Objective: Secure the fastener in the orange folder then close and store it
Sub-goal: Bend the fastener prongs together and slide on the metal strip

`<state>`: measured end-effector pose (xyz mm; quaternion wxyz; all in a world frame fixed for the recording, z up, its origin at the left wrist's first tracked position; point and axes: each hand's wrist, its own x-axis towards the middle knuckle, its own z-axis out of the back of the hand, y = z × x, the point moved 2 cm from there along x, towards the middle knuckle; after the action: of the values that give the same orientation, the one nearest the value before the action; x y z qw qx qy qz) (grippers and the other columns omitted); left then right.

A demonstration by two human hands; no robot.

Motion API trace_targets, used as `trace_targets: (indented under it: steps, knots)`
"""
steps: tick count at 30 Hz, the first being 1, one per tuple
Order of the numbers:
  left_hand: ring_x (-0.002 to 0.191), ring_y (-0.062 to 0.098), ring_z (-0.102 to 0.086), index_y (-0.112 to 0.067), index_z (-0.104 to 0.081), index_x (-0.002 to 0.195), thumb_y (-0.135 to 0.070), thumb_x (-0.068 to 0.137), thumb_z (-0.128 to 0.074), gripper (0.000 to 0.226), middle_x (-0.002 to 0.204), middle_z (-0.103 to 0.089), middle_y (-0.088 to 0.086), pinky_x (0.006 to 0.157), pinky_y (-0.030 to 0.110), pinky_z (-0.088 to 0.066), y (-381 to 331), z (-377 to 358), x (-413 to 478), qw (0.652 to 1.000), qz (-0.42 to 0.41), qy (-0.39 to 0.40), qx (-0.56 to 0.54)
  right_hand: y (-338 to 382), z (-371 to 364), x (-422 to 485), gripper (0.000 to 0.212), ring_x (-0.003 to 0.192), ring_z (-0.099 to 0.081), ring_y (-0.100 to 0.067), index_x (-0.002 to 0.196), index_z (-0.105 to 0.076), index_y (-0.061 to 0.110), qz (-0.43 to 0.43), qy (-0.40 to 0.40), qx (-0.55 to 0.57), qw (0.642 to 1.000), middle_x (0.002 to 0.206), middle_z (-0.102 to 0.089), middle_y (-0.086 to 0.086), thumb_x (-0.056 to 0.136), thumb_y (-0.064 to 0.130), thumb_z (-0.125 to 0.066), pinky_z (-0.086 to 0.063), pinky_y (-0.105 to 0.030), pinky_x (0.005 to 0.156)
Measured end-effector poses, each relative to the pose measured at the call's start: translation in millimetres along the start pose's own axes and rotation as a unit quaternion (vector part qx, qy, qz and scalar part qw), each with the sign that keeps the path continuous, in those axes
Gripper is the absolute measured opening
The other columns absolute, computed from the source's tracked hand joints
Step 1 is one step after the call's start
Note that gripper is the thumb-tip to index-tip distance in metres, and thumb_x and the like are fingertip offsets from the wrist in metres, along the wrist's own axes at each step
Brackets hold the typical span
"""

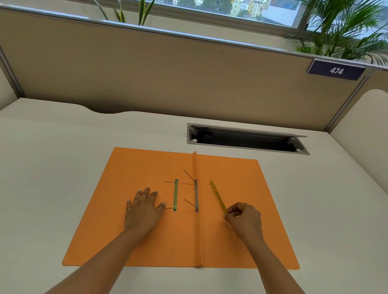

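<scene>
Orange folder lying open under both hands, its fastener not yet locked.

The desk (45, 156) carries the orange folder (133, 224), spread flat with its spine crease running between the two hands, so the inside is reachable. The left hand (144, 209) rests palm down with fingers spread on the left leaf, holding nothing, probably to keep the card from sliding; just beside its thumb lies the green fastener strip (175, 194) with thin prongs sticking out. Past that, at the crease between the hands, sits the metal fastener bar (196, 195), its prongs raised and unbent. The right hand (244, 219) is pinched closed on the near end of a yellow compressor strip (217, 197), angled away, likely ready to go over the prongs.
</scene>
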<state>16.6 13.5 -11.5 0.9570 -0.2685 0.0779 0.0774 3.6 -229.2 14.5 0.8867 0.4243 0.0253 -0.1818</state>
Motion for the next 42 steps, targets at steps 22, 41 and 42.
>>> trace_targets:
  steps: [22,41,42]
  knots:
    - [0.067,0.017,-0.061,0.0,-0.064,0.097,-0.006,0.087,-0.061,0.013,0.077,-0.064,0.01,0.047,0.016,-0.054,-39.9,19.4,9.7,0.79,0.091,0.055,-0.603,83.2,-58.0,-30.5,0.016,0.077,-0.061,-0.016,0.094,-0.066,0.016,0.251,-0.005,0.002,0.968,0.095,-0.068,0.0,0.085,0.028,-0.06,-0.05,-0.032,0.071]
    - [0.036,0.006,-0.057,0.001,-0.062,0.076,-0.004,0.09,-0.055,0.016,0.043,-0.064,0.0,0.041,0.018,-0.053,-46.6,3.1,35.5,0.752,0.138,0.099,-0.637,78.3,-75.6,38.3,0.064,0.136,-0.034,-0.027,0.145,-0.019,0.014,0.2,0.181,-0.197,0.943,0.152,-0.027,-0.01,0.086,-0.008,-0.031,-0.035,-0.033,0.106]
    - [0.036,0.006,-0.057,0.001,-0.062,0.076,-0.004,0.089,-0.055,0.016,0.043,-0.064,0.0,0.041,0.018,-0.053,-46.6,2.5,36.7,0.754,0.138,0.097,-0.635,77.3,-76.2,38.4,0.064,0.136,-0.034,-0.026,0.145,-0.019,0.014,0.201,0.179,-0.193,0.944,0.153,-0.027,-0.01,0.086,-0.008,-0.031,-0.035,-0.034,0.107]
